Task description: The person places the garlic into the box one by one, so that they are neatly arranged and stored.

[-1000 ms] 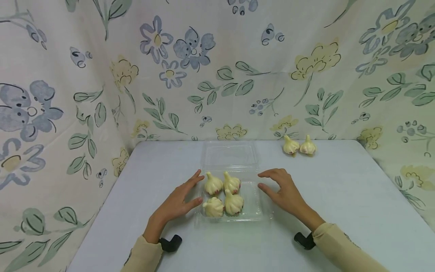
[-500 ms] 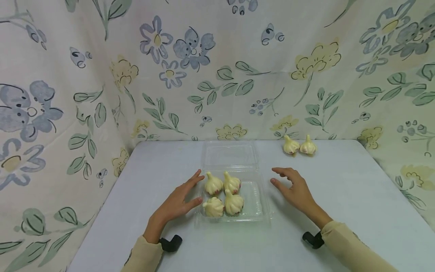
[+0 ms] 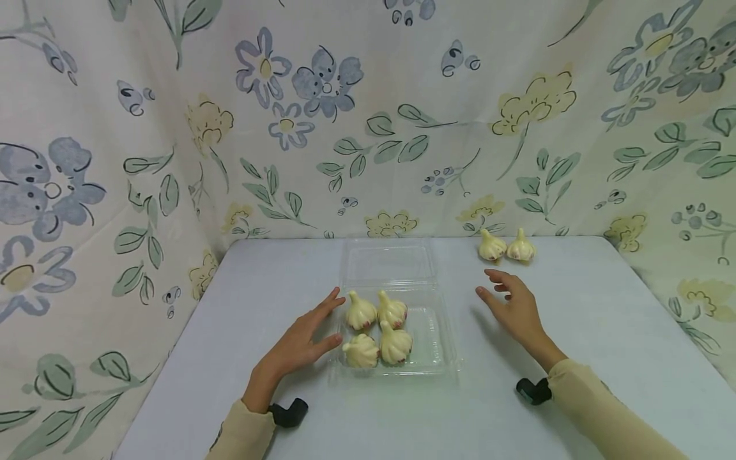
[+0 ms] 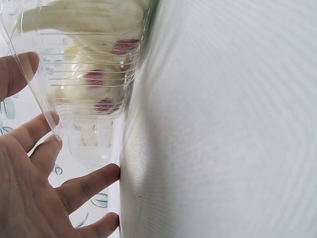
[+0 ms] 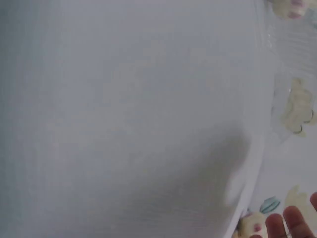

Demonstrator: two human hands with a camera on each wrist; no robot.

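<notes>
A clear plastic clamshell box [image 3: 428, 332] lies with its lid [image 3: 391, 260] folded back on the white table. Several garlic bulbs [image 3: 395, 345] fill its left part, while the right part holds none. My left hand [image 3: 301, 342] rests at the box's left rim, fingers spread; the left wrist view shows the thumb [image 4: 29, 67] and fingertips at the clear rim. Over the table right of the box hovers my right hand [image 3: 514, 306], its fingers loosely bent around nothing. Beyond it, two more garlic bulbs [image 3: 492, 245] [image 3: 521, 246] sit side by side near the back edge.
The white table [image 3: 276, 275] ends at the back against a floral curtain [image 3: 368, 160], which also hangs along the left and right sides. A black wrist camera [image 3: 290, 412] is strapped on the left wrist, and another wrist camera [image 3: 533, 391] on the right.
My right hand has moved away from the box's right side, rightward and farther back toward the two loose garlic bulbs. The left hand, box and bulbs stay in place.
</notes>
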